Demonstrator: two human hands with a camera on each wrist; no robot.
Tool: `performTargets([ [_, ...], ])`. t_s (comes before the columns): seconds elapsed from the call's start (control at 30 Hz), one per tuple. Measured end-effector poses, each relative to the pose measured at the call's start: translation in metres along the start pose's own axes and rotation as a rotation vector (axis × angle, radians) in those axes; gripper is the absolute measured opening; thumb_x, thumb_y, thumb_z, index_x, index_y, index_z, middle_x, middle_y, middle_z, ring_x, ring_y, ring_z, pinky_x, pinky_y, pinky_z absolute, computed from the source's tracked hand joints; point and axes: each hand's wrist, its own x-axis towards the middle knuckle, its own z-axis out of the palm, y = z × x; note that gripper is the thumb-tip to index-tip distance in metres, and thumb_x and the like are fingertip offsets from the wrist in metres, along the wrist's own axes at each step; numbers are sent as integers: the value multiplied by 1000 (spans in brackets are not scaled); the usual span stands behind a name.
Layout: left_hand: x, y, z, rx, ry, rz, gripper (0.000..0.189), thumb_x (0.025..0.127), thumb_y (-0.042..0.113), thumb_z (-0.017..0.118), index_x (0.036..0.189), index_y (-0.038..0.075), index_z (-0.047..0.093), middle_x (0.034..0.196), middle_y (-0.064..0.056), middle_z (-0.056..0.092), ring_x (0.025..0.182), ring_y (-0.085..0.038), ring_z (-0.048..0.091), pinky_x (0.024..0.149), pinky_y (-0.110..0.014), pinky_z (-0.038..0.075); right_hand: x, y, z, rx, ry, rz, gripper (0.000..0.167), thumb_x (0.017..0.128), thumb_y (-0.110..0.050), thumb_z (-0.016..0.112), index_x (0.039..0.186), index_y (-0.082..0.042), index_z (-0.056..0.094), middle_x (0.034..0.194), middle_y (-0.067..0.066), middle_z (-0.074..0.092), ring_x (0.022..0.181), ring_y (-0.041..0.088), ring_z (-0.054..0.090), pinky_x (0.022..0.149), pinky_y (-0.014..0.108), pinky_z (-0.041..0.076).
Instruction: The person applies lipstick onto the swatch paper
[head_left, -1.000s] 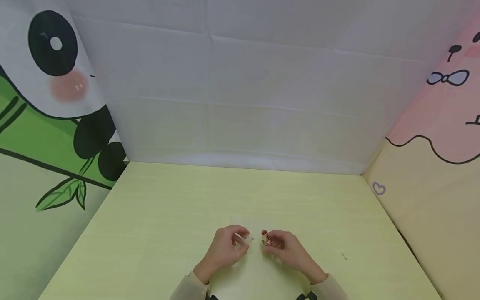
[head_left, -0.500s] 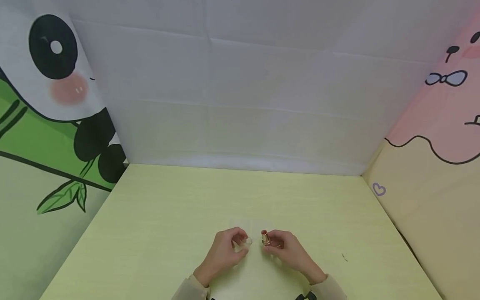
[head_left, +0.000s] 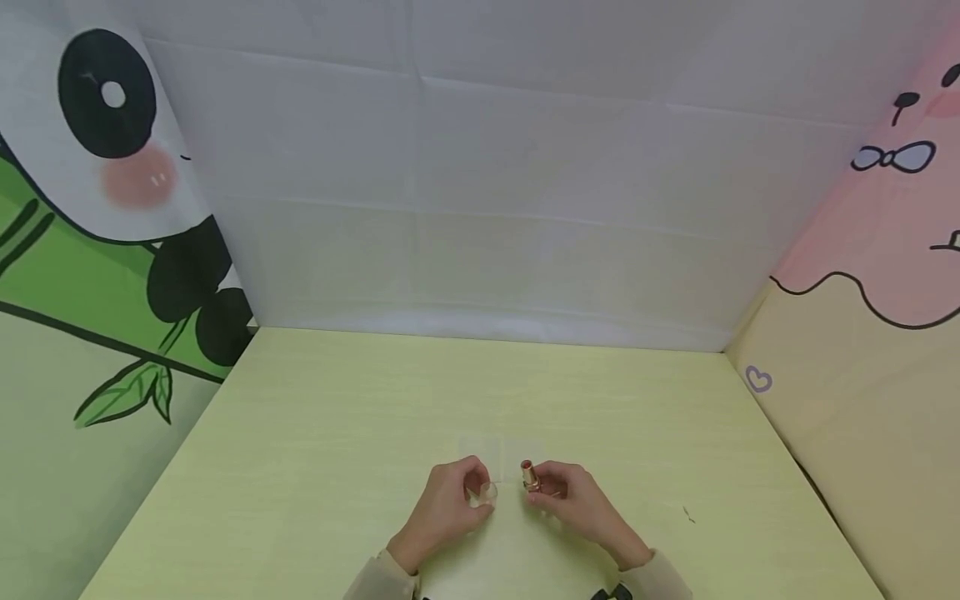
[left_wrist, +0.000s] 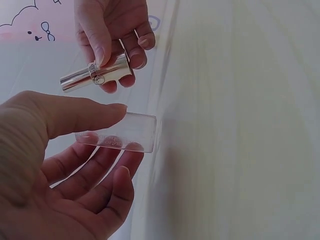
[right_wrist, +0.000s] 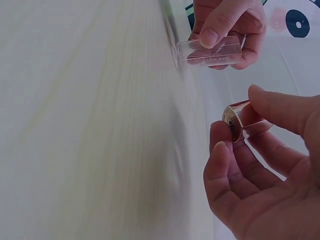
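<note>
My left hand (head_left: 448,504) pinches a clear lipstick cap (left_wrist: 142,132) between the thumb and the fingertips. Faint lettering runs along the cap's side, partly behind the fingers. In my right hand (head_left: 581,496) is a shiny gold lipstick tube (left_wrist: 80,79), held by thumb and fingers with its narrower end tilted up in the head view. The right wrist view shows the flat base of the lipstick tube (right_wrist: 235,122). A small gap separates cap and tube, both just above the table.
A pale yellow wood-grain table (head_left: 337,408) lies under both hands. Just beyond them is a faint transparent patch (head_left: 480,450) on its surface. A thin dark mark (head_left: 688,514) shows at the right. Printed cloth walls (head_left: 862,375) surround the table.
My left hand has turned the clear cap and lowered slightly, so its round end now shows nearer my body. The right hand and the lipstick tube have stayed almost still.
</note>
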Motion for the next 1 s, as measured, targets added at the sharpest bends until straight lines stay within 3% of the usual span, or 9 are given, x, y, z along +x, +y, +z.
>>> performTargets([
  [0.27,0,-2,0,12,-17,-7,26,66,2,78,80,13,58,70,8,60,64,-10,57,56,-22,44,1,3,1,-33,-1,47,23,87,-8,70,107,4,65,94,10,67,79,17,64,66,28,53],
  [0.57,1,-3,0,27,-39,-5,29,65,5,81,83,14,60,72,9,60,64,-10,57,56,-22,44,2,7,2,-46,-5,36,25,87,-10,71,107,5,65,92,5,66,77,16,63,64,28,53],
  [1.0,1,5,-8,-2,-34,-69,52,64,30,89,103,5,67,85,4,63,77,-14,61,69,-29,50,3,-2,0,-86,9,41,19,88,-9,69,105,-1,67,94,9,66,78,17,62,68,28,52],
])
